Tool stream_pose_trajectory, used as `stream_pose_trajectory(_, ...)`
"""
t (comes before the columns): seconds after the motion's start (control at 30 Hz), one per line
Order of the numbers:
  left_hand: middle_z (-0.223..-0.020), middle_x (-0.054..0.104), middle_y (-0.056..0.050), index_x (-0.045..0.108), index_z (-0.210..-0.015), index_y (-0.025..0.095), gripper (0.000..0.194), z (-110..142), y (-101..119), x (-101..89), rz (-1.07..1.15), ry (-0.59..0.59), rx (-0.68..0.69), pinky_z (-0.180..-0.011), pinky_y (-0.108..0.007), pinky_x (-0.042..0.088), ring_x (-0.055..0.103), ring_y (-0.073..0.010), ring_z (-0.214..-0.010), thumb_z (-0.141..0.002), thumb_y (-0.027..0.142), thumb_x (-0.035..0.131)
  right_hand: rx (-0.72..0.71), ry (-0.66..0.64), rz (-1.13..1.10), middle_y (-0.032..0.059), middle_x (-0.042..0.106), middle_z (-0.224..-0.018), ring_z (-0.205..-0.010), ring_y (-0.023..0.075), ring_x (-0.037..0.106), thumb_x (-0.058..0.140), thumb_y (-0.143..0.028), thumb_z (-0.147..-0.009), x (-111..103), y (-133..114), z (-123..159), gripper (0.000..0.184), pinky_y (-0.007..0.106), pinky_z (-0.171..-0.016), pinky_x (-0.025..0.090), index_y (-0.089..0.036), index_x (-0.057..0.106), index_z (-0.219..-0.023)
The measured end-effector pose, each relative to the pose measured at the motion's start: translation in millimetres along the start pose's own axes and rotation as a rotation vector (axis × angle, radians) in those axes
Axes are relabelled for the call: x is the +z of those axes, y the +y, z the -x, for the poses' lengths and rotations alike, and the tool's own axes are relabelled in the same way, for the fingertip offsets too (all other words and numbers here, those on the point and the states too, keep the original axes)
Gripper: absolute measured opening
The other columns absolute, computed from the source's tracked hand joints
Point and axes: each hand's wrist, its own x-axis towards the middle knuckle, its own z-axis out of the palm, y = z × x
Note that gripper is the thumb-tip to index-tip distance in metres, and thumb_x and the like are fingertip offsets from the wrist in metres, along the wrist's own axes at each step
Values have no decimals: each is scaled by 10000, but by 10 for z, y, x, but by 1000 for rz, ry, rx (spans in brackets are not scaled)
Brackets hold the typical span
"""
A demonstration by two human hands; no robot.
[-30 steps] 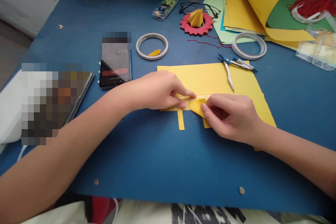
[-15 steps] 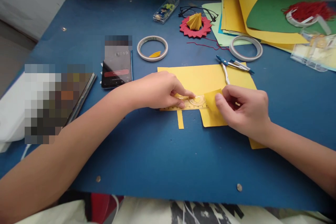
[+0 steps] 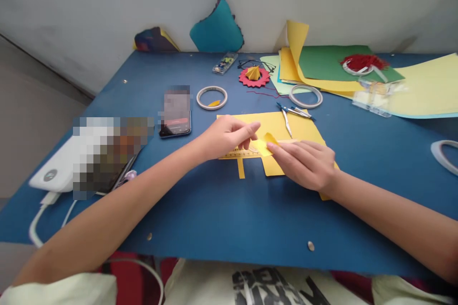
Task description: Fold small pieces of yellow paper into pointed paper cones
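Observation:
My right hand (image 3: 306, 164) pinches a small yellow paper piece (image 3: 265, 147) between thumb and fingers; the piece is bent up at its far edge. Just left of it, my left hand (image 3: 231, 137) hovers over a clear plastic ruler (image 3: 239, 153), its fingers partly apart and nothing seen in them. The ruler lies along a larger yellow paper sheet (image 3: 246, 118), partly hidden by both hands. A narrow yellow strip (image 3: 241, 168) sticks out below the ruler. On the sheet's far right part rests a drawing compass (image 3: 286, 120) with its legs spread.
Behind the hands are tape rolls (image 3: 198, 100) (image 3: 306, 106), a red and yellow paper ornament (image 3: 263, 81) and glasses (image 3: 270, 66). Coloured paper sheets (image 3: 324, 64) lie at the back right. To the left sit a phone (image 3: 175, 131) and a white power bank (image 3: 50, 171).
My left hand has lifted its fingers off the ruler. My right hand has turned and brought the paper piece left, close to the left fingers. The view has tilted up.

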Motion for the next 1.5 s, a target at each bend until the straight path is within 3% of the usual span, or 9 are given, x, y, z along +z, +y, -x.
stream_pose_trajectory(0.13, -572, 596, -1, 646, -722, 116, 201, 27, 24, 149, 191, -10, -52, -515, -178, 420, 554, -87, -534, -801, 284, 569, -5, 15, 54, 34, 682, -698, -589, 120, 610, 608, -98, -798, 7, -44, 23, 262, 248, -550, 469, -130, 577, -1056)
stream_pose_trajectory(0.3, -563, 583, 6, 634, -724, 123, 181, 63, -81, 206, 164, 32, -2, -501, -178, 438, 561, -86, -506, -808, 262, 554, 220, -27, -100, -8, 635, -568, -472, 97, 541, 609, -156, -820, 61, -40, 61, 144, 236, -483, 403, -160, 621, -963)
stream_pose_trajectory(0.43, -602, 616, -11, 653, -759, 124, 195, 148, -101, 216, 126, 90, 40, -524, -193, 467, 581, -96, -524, -822, 278, 550, 568, -23, -374, -17, 625, -581, -454, 75, 508, 609, -255, -832, 109, -94, 0, 63, 213, -461, 390, -202, 644, -831)
stream_pose_trajectory(0.57, -652, 654, -21, 676, -790, 125, 177, 207, -94, 259, 82, 192, 127, -546, -193, 489, 612, -98, -537, -826, 250, 556, 1125, -27, -841, -28, 593, -665, -477, 82, 525, 694, -391, -744, 93, -183, -138, 329, 212, -438, 413, -202, 592, -993)
stream_pose_trajectory(0.67, -688, 676, -20, 690, -795, 136, 172, 231, -88, 324, 50, 282, 170, -554, -190, 495, 635, -104, -559, -832, 239, 557, 1318, -74, -1123, -22, 603, -661, -512, 94, 562, 729, -415, -697, 50, -217, -200, 348, 223, -488, 452, -178, 607, -921)
stream_pose_trajectory(0.8, -755, 702, -24, 706, -854, 150, 183, 276, -49, 427, 154, 351, 117, -530, -180, 503, 667, -121, -618, -840, 274, 572, 1390, -68, -1228, -16, 629, -652, -568, 93, 584, 735, -377, -701, 21, -221, -192, 266, 206, -533, 467, -164, 629, -822)
stream_pose_trajectory(1.13, -802, 725, -50, 708, -971, 163, 299, 319, 22, 566, 340, 264, -19, -476, -177, 512, 685, -154, -692, -782, 387, 652, 1360, -64, -1219, -19, 632, -704, -598, 83, 565, 680, -345, -768, 6, -223, -114, 230, 213, -581, 488, -191, 643, -933)
stream_pose_trajectory(1.23, -798, 722, -59, 711, -935, 145, 286, 309, 35, 553, 405, 222, -72, -467, -173, 515, 688, -160, -705, -808, 384, 620, 1376, -58, -1216, -19, 624, -681, -584, 82, 564, 674, -358, -771, -4, -223, -111, 195, 207, -567, 487, -183, 638, -848)
stream_pose_trajectory(1.5, -719, 710, -31, 708, -845, 153, 191, 335, 23, 542, 149, 318, -3, -544, -193, 516, 646, -127, -625, -784, 326, 655, 1326, -92, -1162, -21, 608, -647, -551, 89, 561, 676, -387, -767, -44, -258, -122, 212, 212, -534, 496, -187, 611, -790)
